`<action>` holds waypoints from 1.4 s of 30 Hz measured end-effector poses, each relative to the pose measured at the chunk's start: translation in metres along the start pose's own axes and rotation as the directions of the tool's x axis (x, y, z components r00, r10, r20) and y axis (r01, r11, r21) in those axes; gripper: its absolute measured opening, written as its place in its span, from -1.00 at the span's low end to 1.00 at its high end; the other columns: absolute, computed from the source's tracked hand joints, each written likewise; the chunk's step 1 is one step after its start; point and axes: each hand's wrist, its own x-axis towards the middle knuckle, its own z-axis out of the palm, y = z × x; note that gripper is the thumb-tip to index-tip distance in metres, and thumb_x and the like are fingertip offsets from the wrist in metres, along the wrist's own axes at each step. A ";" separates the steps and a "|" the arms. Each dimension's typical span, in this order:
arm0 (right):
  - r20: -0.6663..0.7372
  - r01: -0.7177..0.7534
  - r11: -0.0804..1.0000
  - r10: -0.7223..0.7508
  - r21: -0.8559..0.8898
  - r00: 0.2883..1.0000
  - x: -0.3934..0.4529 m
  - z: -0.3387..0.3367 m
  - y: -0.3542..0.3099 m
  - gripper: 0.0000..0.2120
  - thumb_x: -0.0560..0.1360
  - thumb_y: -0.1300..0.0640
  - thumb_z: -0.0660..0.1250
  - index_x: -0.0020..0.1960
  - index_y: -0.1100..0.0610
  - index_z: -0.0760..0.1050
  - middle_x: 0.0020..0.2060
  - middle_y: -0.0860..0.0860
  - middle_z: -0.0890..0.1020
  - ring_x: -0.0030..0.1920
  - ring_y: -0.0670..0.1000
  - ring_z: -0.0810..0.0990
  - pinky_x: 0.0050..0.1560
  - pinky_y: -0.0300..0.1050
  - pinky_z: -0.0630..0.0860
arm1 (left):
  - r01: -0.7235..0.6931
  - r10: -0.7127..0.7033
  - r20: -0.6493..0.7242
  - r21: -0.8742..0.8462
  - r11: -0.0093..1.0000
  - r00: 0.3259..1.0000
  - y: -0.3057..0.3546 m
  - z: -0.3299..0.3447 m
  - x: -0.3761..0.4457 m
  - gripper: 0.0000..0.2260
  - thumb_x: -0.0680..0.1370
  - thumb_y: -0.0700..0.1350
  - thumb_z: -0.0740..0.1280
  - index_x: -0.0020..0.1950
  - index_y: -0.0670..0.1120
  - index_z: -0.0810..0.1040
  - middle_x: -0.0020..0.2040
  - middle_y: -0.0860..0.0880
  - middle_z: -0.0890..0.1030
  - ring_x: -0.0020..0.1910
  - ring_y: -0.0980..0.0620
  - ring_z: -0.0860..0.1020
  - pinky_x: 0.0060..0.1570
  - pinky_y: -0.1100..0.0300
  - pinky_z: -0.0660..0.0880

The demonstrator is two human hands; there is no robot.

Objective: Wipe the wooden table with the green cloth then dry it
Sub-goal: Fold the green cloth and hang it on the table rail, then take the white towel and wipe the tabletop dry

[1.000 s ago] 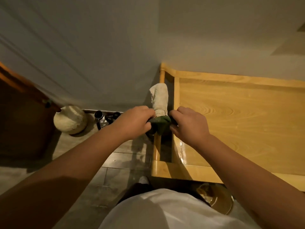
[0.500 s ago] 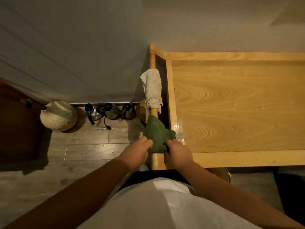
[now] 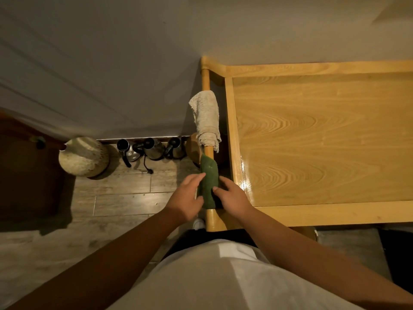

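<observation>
The green cloth (image 3: 209, 173) hangs folded over the round wooden rail (image 3: 205, 79) at the left end of the wooden table (image 3: 324, 142). My left hand (image 3: 186, 198) lies against the cloth's left side with its fingers spread. My right hand (image 3: 232, 196) is on the cloth's right side, thumb on top and fingers curled around its edge. Farther along the same rail a beige cloth (image 3: 206, 117) is draped. A wet shine (image 3: 248, 175) shows on the near left corner of the tabletop.
A grey wall runs behind the table. On the wood floor to the left stand a round pale vase (image 3: 83, 156) and three dark metal pots (image 3: 154, 149). Dark wooden furniture (image 3: 26, 175) fills the far left. My white shirt covers the bottom of the view.
The cloth, bunched between both hands a second ago, now hangs smoothed over the rail. My left hand has opened and shifted to the cloth's side. The view has pulled back.
</observation>
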 end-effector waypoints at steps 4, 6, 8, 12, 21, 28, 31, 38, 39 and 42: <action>0.029 0.096 0.986 -0.093 -0.136 0.995 0.007 0.006 -0.008 -0.47 0.61 0.18 0.25 0.54 -0.05 0.24 0.17 0.03 0.61 0.11 0.06 0.58 -0.03 -0.18 0.42 | 0.112 -0.075 0.187 -0.199 0.973 0.980 0.007 0.006 0.008 -0.23 0.53 -0.43 0.22 0.63 0.02 -0.01 0.62 -0.07 0.12 0.57 0.01 0.16 0.50 0.09 0.24; -0.012 0.140 0.962 -0.147 -0.232 0.989 0.012 0.010 -0.014 -0.41 0.60 0.23 0.25 0.57 0.04 0.16 0.27 0.11 0.57 0.15 0.10 0.57 0.00 -0.19 0.40 | 0.207 -0.135 0.204 -0.391 0.897 0.970 0.011 0.009 0.009 -0.21 0.53 -0.51 0.20 0.63 -0.02 -0.05 0.57 -0.10 0.21 0.47 0.04 0.30 0.35 0.20 0.40; -0.010 0.189 0.925 -0.203 -0.329 0.979 0.015 0.014 -0.020 -0.37 0.58 0.30 0.22 0.59 0.14 0.08 0.51 0.16 0.32 0.38 0.17 0.43 0.26 -0.13 0.37 | 0.260 -0.176 0.207 -0.511 0.819 0.962 0.012 0.013 0.011 -0.21 0.53 -0.56 0.18 0.62 -0.10 -0.07 0.58 -0.14 0.18 0.50 0.00 0.28 0.24 0.32 0.39; 0.067 0.241 0.897 -0.232 -0.371 0.970 0.021 0.013 -0.025 -0.30 0.58 0.32 0.21 0.61 0.13 -0.05 0.61 0.14 -0.04 0.50 0.19 0.28 0.39 -0.05 0.30 | 0.298 -0.186 0.243 -0.599 0.743 0.952 0.011 0.011 0.018 -0.28 0.52 -0.61 0.08 0.60 -0.21 -0.06 0.59 -0.20 0.12 0.56 -0.11 0.15 0.01 0.55 0.40; -0.093 0.281 0.915 -0.319 -0.290 0.943 0.056 -0.028 -0.040 -0.50 0.57 0.09 0.34 0.47 0.11 0.33 0.31 0.05 0.50 0.30 0.07 0.47 0.17 -0.22 0.29 | 0.199 -0.213 -0.029 -0.253 0.947 0.977 0.007 -0.037 0.070 -0.42 0.56 -0.19 0.36 0.57 -0.06 0.26 0.30 0.08 0.43 0.27 0.11 0.44 0.18 0.21 0.43; -0.044 0.374 0.835 -0.425 -0.404 0.904 0.119 -0.052 -0.065 -0.26 0.44 0.27 0.44 0.51 0.23 0.14 0.43 0.24 0.30 0.37 0.16 0.35 0.20 -0.20 0.26 | -0.060 0.064 -0.104 0.044 0.997 0.993 0.020 -0.061 0.132 -0.39 0.47 -0.20 0.44 0.50 -0.08 0.34 0.39 -0.12 0.45 0.36 -0.08 0.44 0.28 0.10 0.39; 0.058 0.401 0.747 -0.440 -0.530 0.896 0.140 -0.048 -0.064 0.02 0.43 0.19 0.48 0.59 0.22 -0.20 0.57 0.29 -0.11 0.57 0.19 -0.04 0.51 -0.01 0.11 | -0.072 0.080 -0.055 0.134 0.988 0.995 0.015 -0.057 0.153 -0.19 0.44 -0.14 0.50 0.58 -0.08 0.14 0.48 -0.12 0.34 0.43 -0.10 0.36 0.37 -0.09 0.37; 0.082 0.424 0.655 -0.485 -0.625 0.870 0.167 -0.038 -0.058 -0.13 0.54 0.10 0.39 0.61 0.18 -0.12 0.59 0.22 0.05 0.57 0.18 0.07 0.51 0.14 0.20 | -0.010 0.096 -0.180 0.427 0.904 0.979 -0.002 -0.047 0.171 -0.09 0.50 -0.09 0.45 0.63 -0.15 -0.12 0.64 -0.14 0.01 0.61 -0.08 0.04 0.51 -0.07 0.18; 0.071 0.434 0.661 -0.501 -0.612 0.863 0.169 -0.041 -0.058 -0.19 0.55 0.10 0.36 0.61 0.17 -0.06 0.57 0.21 0.15 0.54 0.17 0.16 0.47 0.14 0.26 | -0.019 0.106 -0.185 0.417 0.909 0.977 -0.003 -0.048 0.173 -0.14 0.51 -0.12 0.42 0.63 -0.14 -0.09 0.64 -0.14 0.05 0.60 -0.10 0.06 0.50 -0.07 0.18; 0.023 0.438 0.680 -0.527 -0.588 0.849 0.170 -0.051 -0.063 -0.37 0.57 0.16 0.28 0.58 0.12 0.13 0.40 0.18 0.45 0.36 0.19 0.42 0.27 0.11 0.45 | -0.067 0.151 -0.222 0.344 0.937 0.963 0.001 -0.055 0.174 -0.34 0.53 -0.27 0.30 0.60 -0.14 0.15 0.55 -0.18 0.31 0.53 -0.16 0.25 0.43 -0.11 0.30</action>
